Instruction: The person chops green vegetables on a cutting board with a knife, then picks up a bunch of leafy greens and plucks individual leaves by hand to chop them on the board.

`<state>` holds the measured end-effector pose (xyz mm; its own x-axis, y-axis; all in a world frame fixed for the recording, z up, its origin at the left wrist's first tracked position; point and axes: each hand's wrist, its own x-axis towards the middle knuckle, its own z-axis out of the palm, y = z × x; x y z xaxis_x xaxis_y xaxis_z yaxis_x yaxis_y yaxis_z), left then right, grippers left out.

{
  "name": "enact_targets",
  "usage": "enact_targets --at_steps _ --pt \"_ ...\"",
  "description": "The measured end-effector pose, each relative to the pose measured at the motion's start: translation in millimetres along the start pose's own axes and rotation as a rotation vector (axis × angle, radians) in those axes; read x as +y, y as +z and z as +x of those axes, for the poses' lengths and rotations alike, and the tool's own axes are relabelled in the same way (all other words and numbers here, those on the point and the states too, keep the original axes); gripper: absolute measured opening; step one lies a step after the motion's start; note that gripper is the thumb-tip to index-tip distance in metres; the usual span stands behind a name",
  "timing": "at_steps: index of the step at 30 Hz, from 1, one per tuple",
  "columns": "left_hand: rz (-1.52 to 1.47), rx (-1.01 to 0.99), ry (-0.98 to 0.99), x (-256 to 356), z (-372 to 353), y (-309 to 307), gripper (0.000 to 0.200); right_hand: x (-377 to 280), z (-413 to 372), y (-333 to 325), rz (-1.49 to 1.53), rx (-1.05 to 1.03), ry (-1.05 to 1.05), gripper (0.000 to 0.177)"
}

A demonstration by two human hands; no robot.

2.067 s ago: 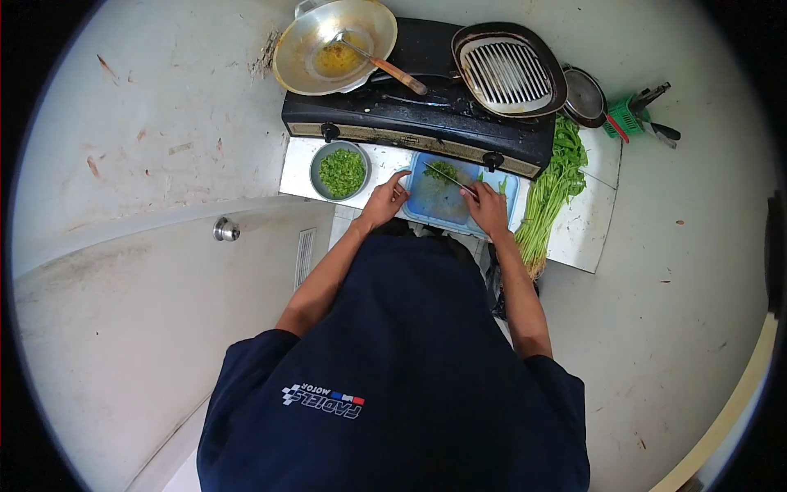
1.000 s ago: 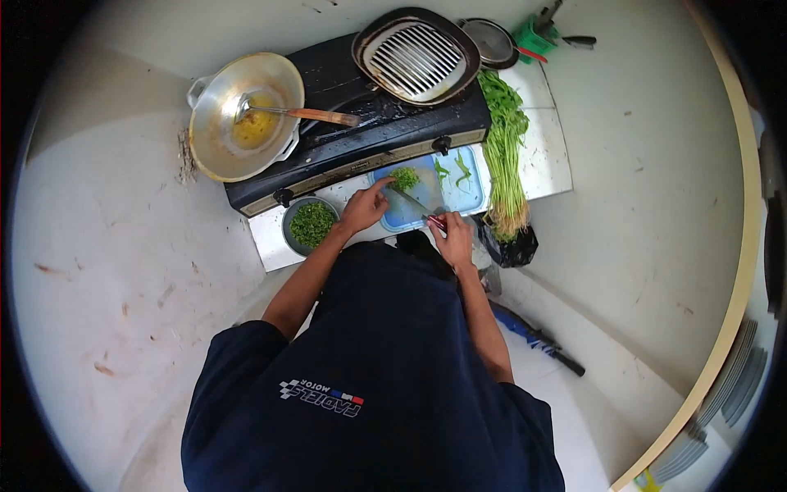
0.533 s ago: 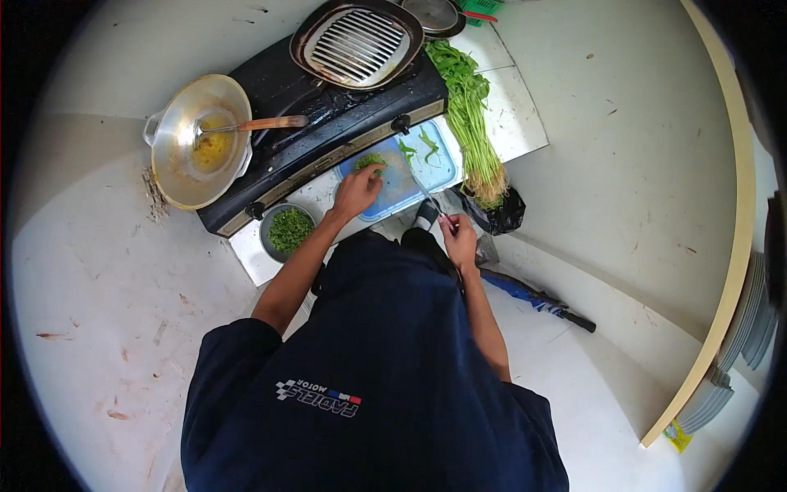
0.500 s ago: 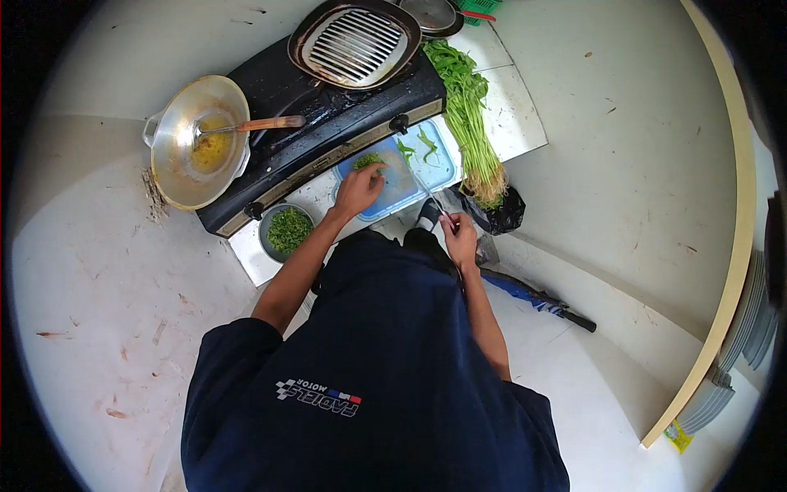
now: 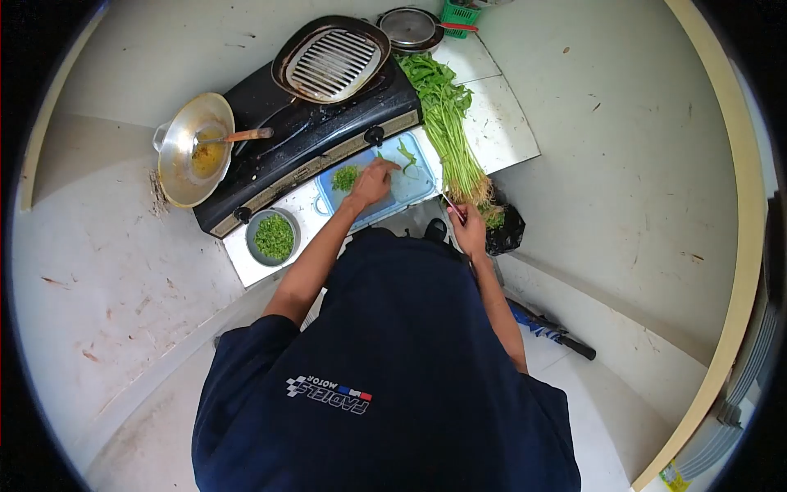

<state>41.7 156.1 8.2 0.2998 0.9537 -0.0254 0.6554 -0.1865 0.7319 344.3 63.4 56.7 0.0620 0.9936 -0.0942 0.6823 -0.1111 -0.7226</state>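
Note:
My left hand is over the blue cutting board, its index finger stretched toward loose green leaves. Chopped greens lie in a small pile to its left. My right hand is closed round the pinkish handle of a knife, off the board's right edge. The blade shows only as a thin strip pointing up and left. A grey bowl of chopped greens stands at the lower left. Beside the board on the right lies a bunch of leafy stems with roots.
Behind the board is a black stove with a grill pan on top. A wok with a wooden-handled utensil sits at left. A lidded pan and green basket are at the back; a black bag hangs at right.
My left hand has moved right across the board, away from the chopped pile and toward the loose leaves. My right hand has drawn the knife away from the board. The view has shifted slightly.

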Motion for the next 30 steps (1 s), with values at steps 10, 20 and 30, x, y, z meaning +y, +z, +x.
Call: enact_targets --at_steps 10,20,30 --pt "0.269 -0.148 -0.089 52 21 27 0.044 28 17 -30 0.029 -0.018 -0.051 0.034" --pt "0.328 -0.165 0.057 48 54 22 0.034 34 19 -35 0.053 0.02 -0.069 0.038" --pt "0.23 -0.059 0.15 5 45 -2 0.029 36 19 -32 0.113 0.056 0.037 0.037"
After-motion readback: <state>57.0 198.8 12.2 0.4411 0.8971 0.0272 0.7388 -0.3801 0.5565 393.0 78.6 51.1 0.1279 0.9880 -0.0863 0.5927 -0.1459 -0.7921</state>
